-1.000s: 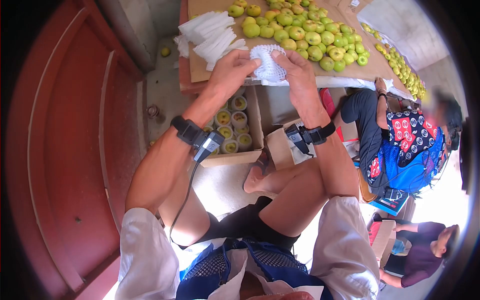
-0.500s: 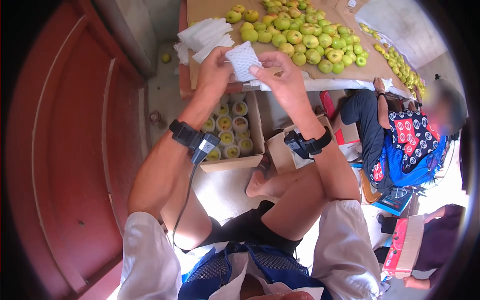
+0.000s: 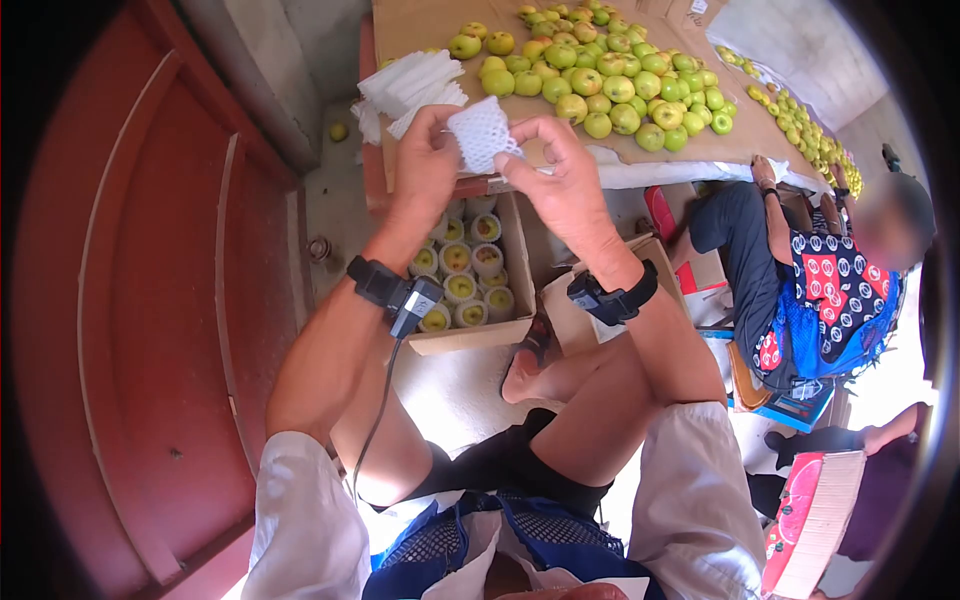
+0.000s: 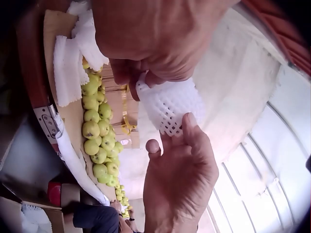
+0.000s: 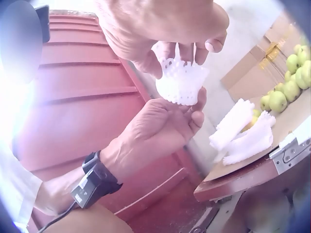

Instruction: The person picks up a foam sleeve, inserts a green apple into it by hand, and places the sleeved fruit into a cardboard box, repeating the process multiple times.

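Observation:
A white foam net sleeve (image 3: 483, 134) is held up between both hands, in front of the table's near edge. The left hand (image 3: 426, 165) pinches its left side. On the other side the right hand (image 3: 562, 185) pinches the lower right edge, thumb on the near face. In the left wrist view the net (image 4: 171, 103) spans from the left fingers above to the right thumb and fingers below. The right wrist view shows the net (image 5: 181, 82) with its edge spread around right fingertips. Flat white sleeves (image 3: 410, 85) lie stacked on the table just behind the left hand.
Green-yellow apples (image 3: 620, 90) cover much of the cardboard-topped table (image 3: 400, 20). Below it stands a carton (image 3: 515, 260) of apples in white nets. A red door (image 3: 150, 300) is at left. One person (image 3: 835, 290) sits at right; another holds a red box (image 3: 800, 510) at lower right.
Both hands have moved slightly left with the net, which has turned from a bunched shape to a flatter upright one. At lower right, the person's red box has come further into view.

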Motion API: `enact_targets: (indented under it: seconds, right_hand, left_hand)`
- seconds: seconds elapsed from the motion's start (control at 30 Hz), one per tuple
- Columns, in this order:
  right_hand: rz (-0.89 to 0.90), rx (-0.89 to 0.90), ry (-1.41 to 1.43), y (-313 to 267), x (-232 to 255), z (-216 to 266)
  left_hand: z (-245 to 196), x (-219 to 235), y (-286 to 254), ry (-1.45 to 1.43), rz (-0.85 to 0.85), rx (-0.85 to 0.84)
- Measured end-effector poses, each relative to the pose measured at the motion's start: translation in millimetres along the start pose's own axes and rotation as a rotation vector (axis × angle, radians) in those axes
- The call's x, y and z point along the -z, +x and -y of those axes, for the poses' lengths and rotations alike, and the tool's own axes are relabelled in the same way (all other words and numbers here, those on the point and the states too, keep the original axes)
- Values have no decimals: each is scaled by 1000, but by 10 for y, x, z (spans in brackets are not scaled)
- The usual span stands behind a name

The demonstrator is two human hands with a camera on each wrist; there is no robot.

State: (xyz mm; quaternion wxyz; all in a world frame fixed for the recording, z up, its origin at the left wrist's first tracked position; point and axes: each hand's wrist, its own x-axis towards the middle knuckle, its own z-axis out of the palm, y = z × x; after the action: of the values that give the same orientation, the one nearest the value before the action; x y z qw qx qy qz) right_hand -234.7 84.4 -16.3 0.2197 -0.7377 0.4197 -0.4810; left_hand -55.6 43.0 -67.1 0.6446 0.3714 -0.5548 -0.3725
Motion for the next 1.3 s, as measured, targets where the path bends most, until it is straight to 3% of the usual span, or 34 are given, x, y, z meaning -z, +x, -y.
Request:
enact_targets:
  seconds: [0.07,0.13,0.23,0.47,0.6,0.7,0.87,0.97,1.1,1.2,1.3]
  right_hand:
    - [26,-134,215,27,41,-21]
    - [19,-202,601,78,74,-48]
    - [-12,-298,773,89,120,-174]
    - [62,-359,863,48,110,-193]
    - [93,-340,747,35,125,-198]
    - [86,-330,768,16,100,-184]
    - [144,-422,973,44,81,-199]
    - [170,-465,1057,80,104,-353]
    - [155,-493,1128,89,86,-475]
    - [143,-508,1158,109,82,-564]
    - [130,-521,1170,173,75,-642]
  left_hand:
    - [-108,-20,-33,108,13,89]
    - [-225,-57,-85,169,25,149]
    - [-332,-144,-170,188,40,149]
    - [-172,-148,-188,189,126,75]
    - [-110,-91,-162,286,104,101]
    - [-241,-91,-175,316,148,229]
    - [-291,-47,-126,-23,213,437]
    - [-379,15,-173,-428,296,481]
    - [-411,27,-110,-621,435,466]
    - [-364,-4,-135,-712,308,497]
    - [-333,5,-121,-737,321,568]
